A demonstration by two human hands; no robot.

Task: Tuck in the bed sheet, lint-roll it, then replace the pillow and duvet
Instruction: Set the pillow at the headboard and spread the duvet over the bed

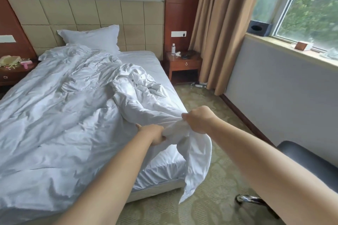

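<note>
Fingers of both hands are curled tight round one bunched corner of the white duvet point(102, 97), the left hand point(153, 133) low and the right hand point(199, 120) just above it, at the foot corner of the bed. The duvet lies crumpled over the sheet point(144, 60), and the pillow point(91, 38) leans on the headboard. I think the duvet is coming off first, so next it needs a big pull away to bare the sheet for tucking.

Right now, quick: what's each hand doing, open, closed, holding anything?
Left hand: closed, gripping the bunched corner of the duvet at the bed's near corner.
Right hand: closed, gripping the same bunched duvet corner, just beside the left.
</note>
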